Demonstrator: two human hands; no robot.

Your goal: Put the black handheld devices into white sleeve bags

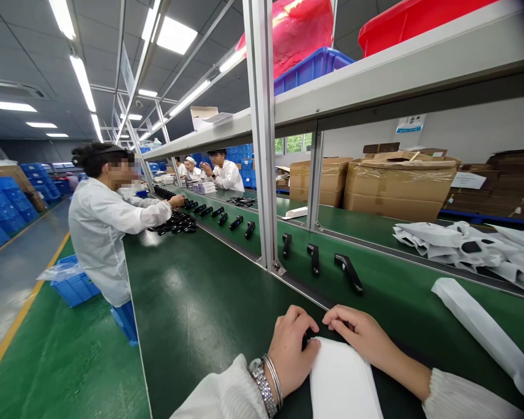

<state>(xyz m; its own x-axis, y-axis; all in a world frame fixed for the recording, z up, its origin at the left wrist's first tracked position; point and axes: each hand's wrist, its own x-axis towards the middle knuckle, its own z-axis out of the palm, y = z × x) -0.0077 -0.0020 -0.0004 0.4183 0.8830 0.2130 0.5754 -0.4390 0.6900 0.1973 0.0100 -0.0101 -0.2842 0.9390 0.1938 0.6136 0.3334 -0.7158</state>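
My left hand (290, 349), with a watch and bangles at the wrist, has its fingers curled at the upper left corner of a white packet or stack of white sheets (344, 381). Whatever those fingers may hold is hidden. Across the packet's top edge, my right hand (360, 331) is bent with thumb and fingers close together; I cannot make out anything between them. The packet lies on the green table (213, 326). Just beyond my hands, a black handheld device (349, 273) lies on the green strip, with more in a row leading away to the left.
A metal post (264, 174) rises from the table's inner edge under a long shelf (375, 81). White bags (471, 250) and a long white wrapped piece (484, 334) lie at the right. A person in white (100, 227) works at the left, near a black pile (174, 223).
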